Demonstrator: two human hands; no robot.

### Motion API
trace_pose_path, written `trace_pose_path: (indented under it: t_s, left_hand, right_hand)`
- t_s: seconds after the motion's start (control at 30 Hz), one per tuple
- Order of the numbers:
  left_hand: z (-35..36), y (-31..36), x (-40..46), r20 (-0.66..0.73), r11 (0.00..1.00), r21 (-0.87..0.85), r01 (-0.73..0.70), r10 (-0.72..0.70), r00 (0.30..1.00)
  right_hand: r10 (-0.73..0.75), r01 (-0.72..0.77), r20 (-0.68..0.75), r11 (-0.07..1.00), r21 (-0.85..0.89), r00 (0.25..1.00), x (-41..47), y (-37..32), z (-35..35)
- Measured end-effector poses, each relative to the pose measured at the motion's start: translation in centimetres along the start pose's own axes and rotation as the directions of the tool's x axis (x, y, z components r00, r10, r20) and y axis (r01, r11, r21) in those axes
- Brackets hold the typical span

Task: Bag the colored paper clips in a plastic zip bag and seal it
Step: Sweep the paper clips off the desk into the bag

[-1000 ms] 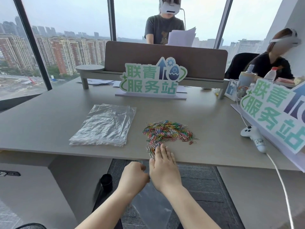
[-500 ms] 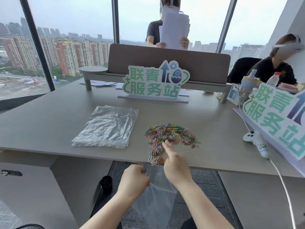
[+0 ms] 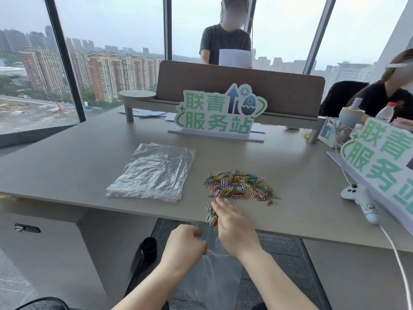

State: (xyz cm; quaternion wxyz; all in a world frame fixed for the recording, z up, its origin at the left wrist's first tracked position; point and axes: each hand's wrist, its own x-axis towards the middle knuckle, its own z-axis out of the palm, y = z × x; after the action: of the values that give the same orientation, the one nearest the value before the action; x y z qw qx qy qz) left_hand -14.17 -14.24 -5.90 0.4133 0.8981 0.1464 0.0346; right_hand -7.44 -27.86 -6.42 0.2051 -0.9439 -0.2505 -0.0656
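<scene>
A: Item one, the hands?

B: Left hand point(image 3: 186, 243), curled closed, pinching the mouth of a clear, limp plastic zip bag point(image 3: 212, 276) that hangs below the near edge of the grey rectangular desk point(image 3: 89, 157). Right hand point(image 3: 234, 227), flat and loose, fingers point(image 3: 220, 203) together, laid at the desk edge against a trail of clips.

A: Item two, the goods?

B: One heap of multicoloured wire paper clips point(image 3: 240, 185), spread on the desk just beyond the right hand; a narrow string of them runs from the heap to the edge, directly above the bag's mouth. None visibly inside the bag; the film is too clear and blurred to be sure.

A: Further out?

B: A stack of spare transparent plastic bags point(image 3: 154, 173), left of the heap, apart from it. A white game-style controller point(image 3: 359, 199) with its cable, far right.

A: Step in hand?

B: By my reading, filling: clips being raked off the edge into the held bag. Sealing not begun.

A: Next move calls for?

B: Probably a steady sweep toward the edge, with the bag mouth kept wide and close under it, lest clips drop to the floor.
</scene>
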Motion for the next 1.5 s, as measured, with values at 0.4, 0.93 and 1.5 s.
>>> trace_pose_path:
  t_s: [0.4,0.93,1.5]
  left_hand:
    - [-0.8,0.1,-0.2,-0.049,0.997,-0.082,-0.010,0.005,0.999]
    - [-1.4,-0.4,-0.5,-0.103,1.000,0.004,0.030,-0.029,0.994]
    - [-0.9,-0.3,-0.6,-0.046,0.990,-0.140,0.033,-0.040,0.998]
  right_hand:
    - [-0.044,0.046,-0.052,0.998,0.037,0.998,-3.5,-1.7,1.1]
    - [-0.148,0.145,0.058,0.988,0.063,0.987,-0.6,-1.6,0.9]
    - [0.182,-0.105,-0.192,0.929,0.354,0.964,-1.5,0.4,-2.1]
